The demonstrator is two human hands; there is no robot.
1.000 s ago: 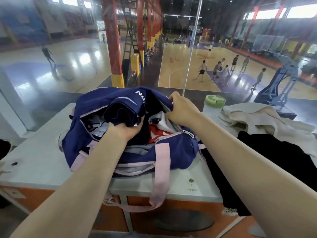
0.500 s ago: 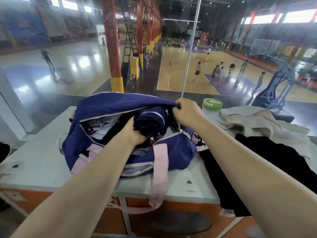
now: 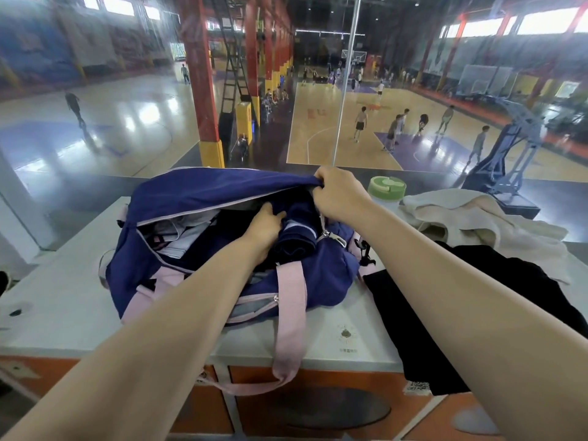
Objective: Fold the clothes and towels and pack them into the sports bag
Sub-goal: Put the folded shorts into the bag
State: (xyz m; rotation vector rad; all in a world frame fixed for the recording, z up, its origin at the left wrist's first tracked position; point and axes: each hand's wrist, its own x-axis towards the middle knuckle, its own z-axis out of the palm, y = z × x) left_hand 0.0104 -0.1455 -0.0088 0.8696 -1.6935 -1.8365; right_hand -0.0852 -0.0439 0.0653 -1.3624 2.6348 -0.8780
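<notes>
Gym-side table (image 3: 63, 300): unlabelled sports bag (image 3: 206, 198).

Head camera looks forward and down, close over the table (image 3: 57, 300).

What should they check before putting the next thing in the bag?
1. Sports bag mouth held open: ok, right hand lifts the flap.
2. Navy garment fully inside: not ok, left hand is pressing it at the opening.
3. Room left inside: cannot tell.
4. Next items within reach: ok, black garment and beige towel lie beside the bag.
5. Those items folded: not ok, both look rumpled.
</notes>
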